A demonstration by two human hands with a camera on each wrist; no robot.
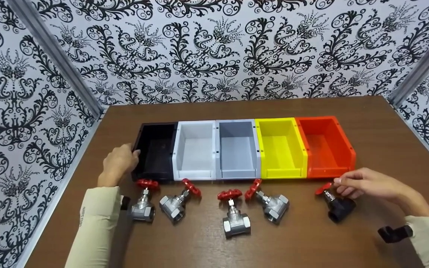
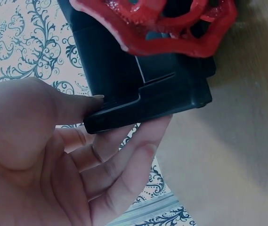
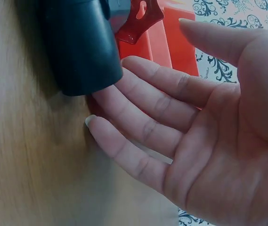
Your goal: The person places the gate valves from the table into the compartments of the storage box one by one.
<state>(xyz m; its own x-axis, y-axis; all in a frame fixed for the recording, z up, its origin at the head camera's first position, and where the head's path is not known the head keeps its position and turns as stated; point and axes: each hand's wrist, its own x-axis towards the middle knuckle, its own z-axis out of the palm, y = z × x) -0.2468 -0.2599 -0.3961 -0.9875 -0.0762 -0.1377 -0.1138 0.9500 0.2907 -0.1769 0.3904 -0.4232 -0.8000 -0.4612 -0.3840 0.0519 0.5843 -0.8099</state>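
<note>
My left hand grips the side wall of the black bin, thumb on the inside and fingers along the outside, as the left wrist view shows. At the far right my right hand hovers by the front corner of the red-orange bin. Its fingers are loosely extended and the thumb stands apart. Right beside them lies a black-bodied valve with a red handle. A metal valve with a red handwheel lies just in front of the black bin.
White, grey and yellow bins stand between the black and red-orange ones in one row. Before them lie more red-wheeled metal valves on the brown table. Patterned walls enclose the back and sides.
</note>
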